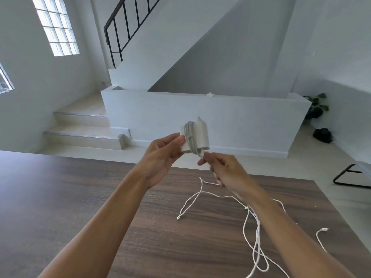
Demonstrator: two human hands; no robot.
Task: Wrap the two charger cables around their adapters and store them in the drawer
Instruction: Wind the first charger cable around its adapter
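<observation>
Winding under way: adapter [197,138] pinched by left hand [160,160] above surface [80,197], several turns on. Cable [252,233] pinched by right hand [224,170] just below adapter; slack left. Drawer unseen.

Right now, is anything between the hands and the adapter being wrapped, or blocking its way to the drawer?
Nothing between them: the left hand holds the adapter and the right hand pinches its cable just below it. No drawer is in view, so that path cannot be judged. Loose cable lies on the table.

Soft daylight from the glass-block window [55,27]; wide-angle bending at edges, slight motion blur.
</observation>
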